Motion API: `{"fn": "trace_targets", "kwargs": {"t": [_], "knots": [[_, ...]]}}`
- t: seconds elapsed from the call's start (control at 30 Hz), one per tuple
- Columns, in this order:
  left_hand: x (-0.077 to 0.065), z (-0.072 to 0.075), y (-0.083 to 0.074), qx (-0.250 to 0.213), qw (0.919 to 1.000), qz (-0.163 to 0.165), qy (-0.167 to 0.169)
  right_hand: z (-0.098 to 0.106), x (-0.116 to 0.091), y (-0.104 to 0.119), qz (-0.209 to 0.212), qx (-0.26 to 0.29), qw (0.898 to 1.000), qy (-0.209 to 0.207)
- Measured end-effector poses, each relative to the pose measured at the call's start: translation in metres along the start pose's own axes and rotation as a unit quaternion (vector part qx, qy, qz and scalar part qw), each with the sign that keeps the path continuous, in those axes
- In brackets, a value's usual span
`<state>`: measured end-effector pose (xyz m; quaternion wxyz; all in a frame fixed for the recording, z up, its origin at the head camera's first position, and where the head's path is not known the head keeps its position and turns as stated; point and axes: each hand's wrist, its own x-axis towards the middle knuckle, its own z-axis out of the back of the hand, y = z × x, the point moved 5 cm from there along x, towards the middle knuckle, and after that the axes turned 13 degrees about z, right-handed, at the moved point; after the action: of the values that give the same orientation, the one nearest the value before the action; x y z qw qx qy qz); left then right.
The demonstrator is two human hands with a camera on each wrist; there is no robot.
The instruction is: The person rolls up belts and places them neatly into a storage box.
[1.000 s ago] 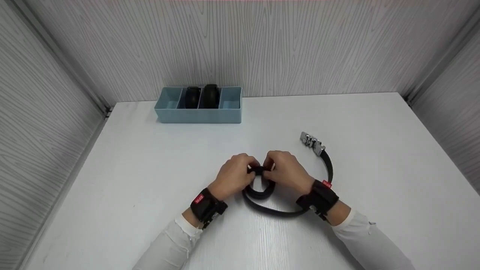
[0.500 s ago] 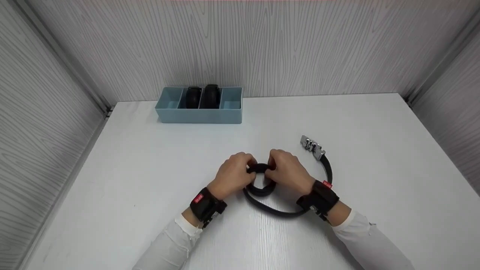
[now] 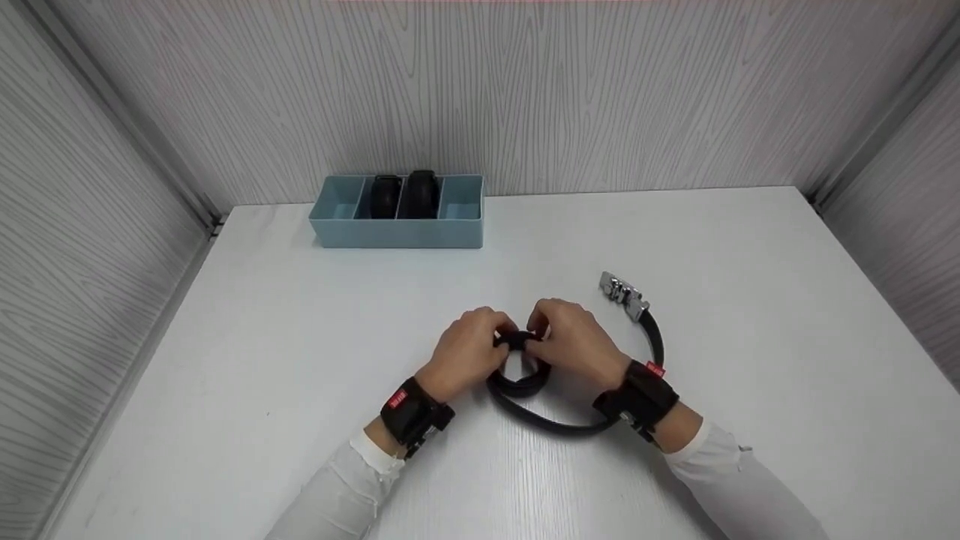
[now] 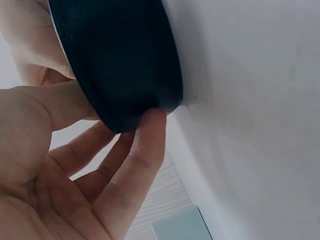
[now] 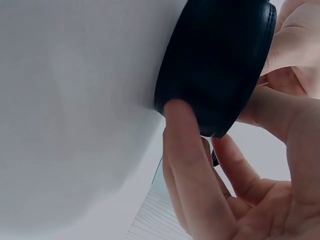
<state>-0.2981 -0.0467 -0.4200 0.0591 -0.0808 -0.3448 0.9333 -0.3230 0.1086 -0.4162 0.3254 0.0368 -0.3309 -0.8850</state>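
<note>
A black belt (image 3: 559,428) stands on its edge on the white table, one end wound into a small coil. Its loose length curves round to the right and ends in a silver buckle (image 3: 624,295). My left hand (image 3: 466,352) pinches the coil's far left side between thumb and fingers. On the far right side, my right hand (image 3: 574,341) pinches the same coil. In the left wrist view the coiled strap (image 4: 125,60) passes between thumb and index finger. The right wrist view shows a fingertip pressed to the outside of the coil (image 5: 215,65), the thumb inside.
A blue divided box (image 3: 397,233) stands at the back left against the wood-grain wall (image 3: 562,97). Two rolled black belts, one (image 3: 385,196) and another (image 3: 422,193), fill its middle compartments. Side walls bound the table (image 3: 720,255) on the left and right.
Both hands stay at the coil, their fingers shifting slightly on its far side. The buckle has slid a little toward me since the first frame.
</note>
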Motion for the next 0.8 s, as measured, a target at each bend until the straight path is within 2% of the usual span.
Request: {"fn": "trace_targets", "kwargs": {"t": [0.3, 0.57, 0.8], "knots": [[-0.0002, 0.0002, -0.0012, -0.008, 0.9999, -0.006, 0.011, -0.0013, 0.0001, 0.0004, -0.006, 0.017, 1.000, 0.015], [0.0015, 0.0016, 0.0007, -0.005, 1.0000, 0.006, 0.003, -0.0011, -0.0010, 0.0011, 0.013, 0.003, 1.000, -0.004], [0.0027, 0.0028, 0.0020, 0.004, 0.9998, 0.021, 0.005, -0.0005, -0.0020, -0.0012, -0.012, 0.001, 1.000, -0.002]]}}
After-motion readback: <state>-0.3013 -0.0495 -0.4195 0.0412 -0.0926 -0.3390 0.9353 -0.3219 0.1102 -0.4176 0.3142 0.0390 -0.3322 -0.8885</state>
